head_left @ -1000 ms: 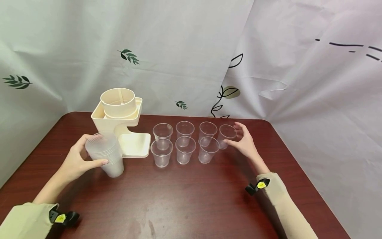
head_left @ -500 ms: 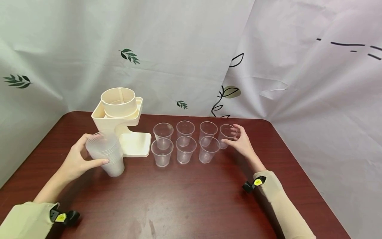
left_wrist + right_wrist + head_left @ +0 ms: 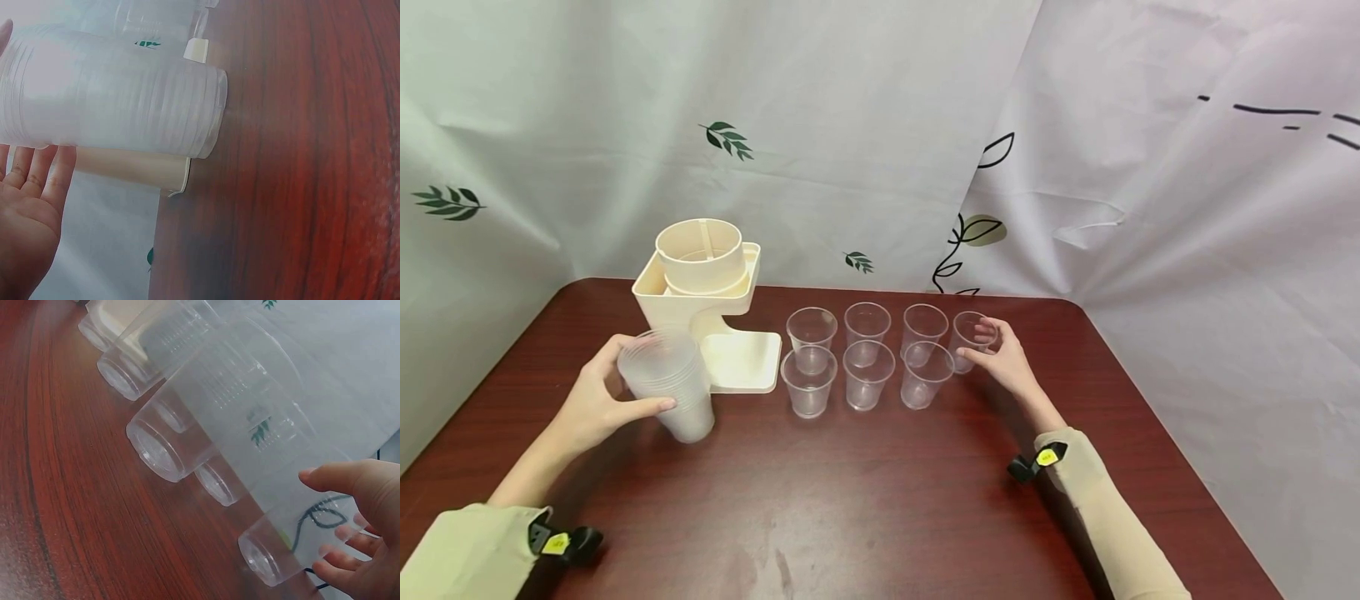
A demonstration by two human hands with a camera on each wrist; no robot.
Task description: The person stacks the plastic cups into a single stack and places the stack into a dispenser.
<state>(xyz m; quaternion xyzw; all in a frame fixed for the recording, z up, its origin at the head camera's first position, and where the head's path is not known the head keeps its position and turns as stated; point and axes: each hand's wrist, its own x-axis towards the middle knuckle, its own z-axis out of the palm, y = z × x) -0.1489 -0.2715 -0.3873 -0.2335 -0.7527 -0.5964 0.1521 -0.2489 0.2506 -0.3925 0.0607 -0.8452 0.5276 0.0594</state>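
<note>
On the left, my left hand (image 3: pixel 591 404) grips a tall stack of clear plastic cups (image 3: pixel 670 383), thumb on the near side. The stack leans slightly, its rims up, and in the left wrist view the fingers (image 3: pixel 57 178) lie against its rim end. At the far right, my right hand (image 3: pixel 1009 362) holds a single clear plastic cup (image 3: pixel 964 340) at the end of the back row. The right wrist view has the thumb (image 3: pixel 331 477) on one side of that upright cup (image 3: pixel 275 550) and the fingers round the other.
Several more clear cups stand upright in two rows at mid-table, including a front one (image 3: pixel 808 392). A cream holder (image 3: pixel 741 367) with a round container (image 3: pixel 700 267) on top stands behind the stack. The dark red table (image 3: pixel 865 500) meets a patterned curtain (image 3: pixel 850 150) at the back.
My right hand has shifted slightly left and closed in around the end cup, its fingers now behind the cup. The left hand and its stack stay about where they were.
</note>
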